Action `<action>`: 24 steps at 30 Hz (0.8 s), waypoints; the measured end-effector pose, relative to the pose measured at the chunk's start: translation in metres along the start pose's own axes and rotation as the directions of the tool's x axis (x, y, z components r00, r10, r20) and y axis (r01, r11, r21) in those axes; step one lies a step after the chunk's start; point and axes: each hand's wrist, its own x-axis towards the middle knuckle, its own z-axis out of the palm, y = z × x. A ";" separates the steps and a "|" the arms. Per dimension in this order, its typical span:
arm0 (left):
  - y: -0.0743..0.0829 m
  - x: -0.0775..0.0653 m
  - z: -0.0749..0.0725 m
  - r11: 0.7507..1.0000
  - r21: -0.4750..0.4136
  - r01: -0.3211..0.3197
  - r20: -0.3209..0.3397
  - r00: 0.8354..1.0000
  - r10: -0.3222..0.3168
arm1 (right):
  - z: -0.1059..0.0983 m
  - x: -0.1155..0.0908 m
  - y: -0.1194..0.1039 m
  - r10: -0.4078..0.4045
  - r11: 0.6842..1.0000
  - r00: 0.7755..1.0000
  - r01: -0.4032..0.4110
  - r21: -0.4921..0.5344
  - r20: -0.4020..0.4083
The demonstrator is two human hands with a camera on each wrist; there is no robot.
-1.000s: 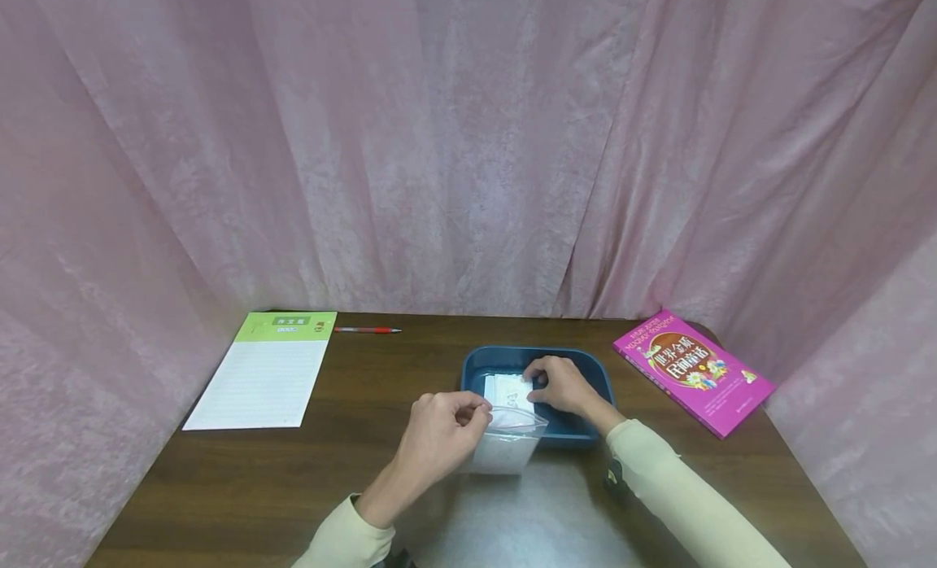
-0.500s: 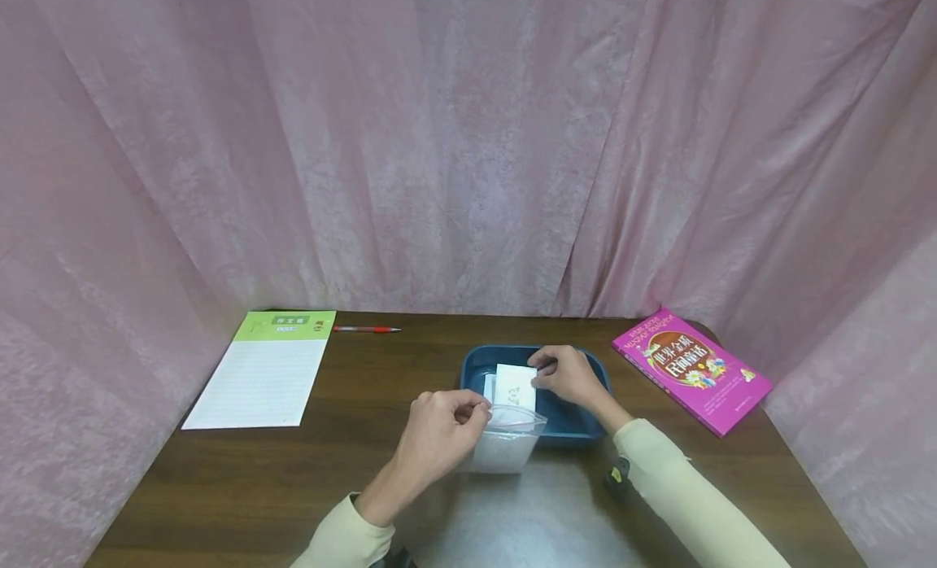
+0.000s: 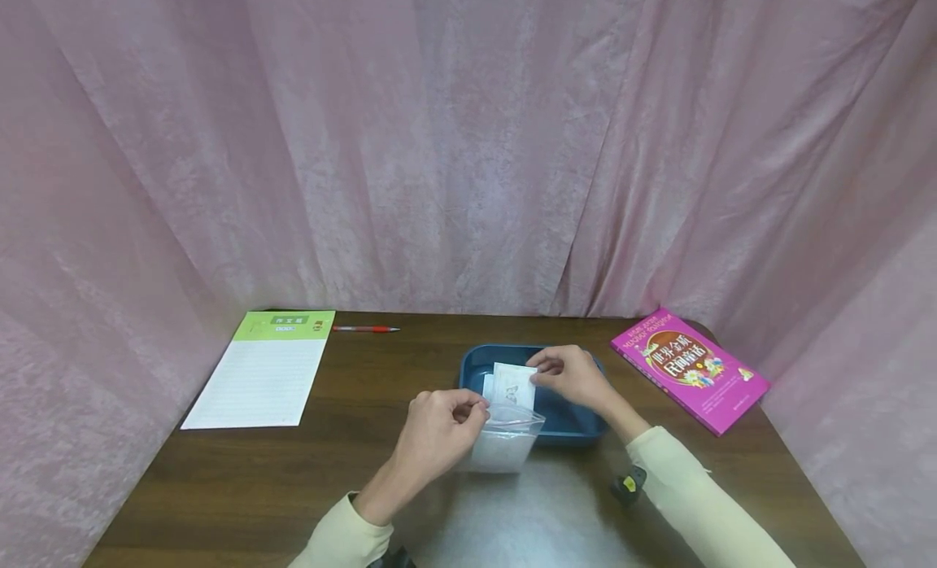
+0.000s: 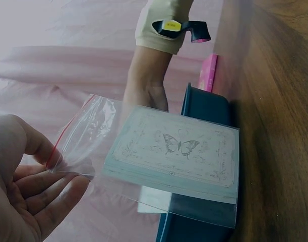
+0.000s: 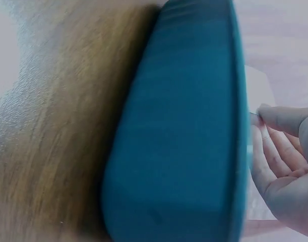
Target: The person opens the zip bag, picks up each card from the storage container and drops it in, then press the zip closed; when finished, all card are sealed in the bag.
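My left hand (image 3: pixel 441 430) pinches the rim of a clear zip bag (image 3: pixel 503 446) at its left corner, near the tray's front edge. Inside the bag lies pale paper printed with a butterfly (image 4: pixel 179 146), plain in the left wrist view. Thumb and fingers of my right hand (image 3: pixel 574 381) pinch the right edge of a white card (image 3: pixel 515 382) with a small line drawing. That card stands over the blue tray (image 3: pixel 567 426), its lower edge overlapping the bag's mouth. Another white piece (image 3: pixel 488 383) shows just behind it. In the right wrist view the tray wall hides most of the card.
A lined writing pad (image 3: pixel 263 373) with a green header lies at the left. Beside its top is a red pen (image 3: pixel 366 329). A magenta book (image 3: pixel 688 369) lies at the right, and a pink curtain (image 3: pixel 454 145) hangs behind the brown table (image 3: pixel 220 495).
My right hand has lifted the card from the tray and drawn it up behind the bag's mouth, the card now tilting slightly. The left hand and bag have hardly moved.
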 end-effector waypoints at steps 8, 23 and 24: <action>0.002 0.001 0.001 1.000 0.018 0.004 -0.016 1.000 -0.004 | -0.014 -0.008 -0.018 -0.063 0.998 0.996 0.062 -0.020 -0.068; 0.002 0.001 0.002 1.000 0.022 0.016 -0.028 0.999 -0.015 | -0.039 -0.024 -0.058 -0.134 0.991 0.982 0.134 -0.005 -0.130; 0.002 0.001 0.002 1.000 0.025 0.014 -0.031 0.999 -0.013 | -0.040 -0.025 -0.061 -0.134 0.991 0.982 0.135 -0.001 -0.132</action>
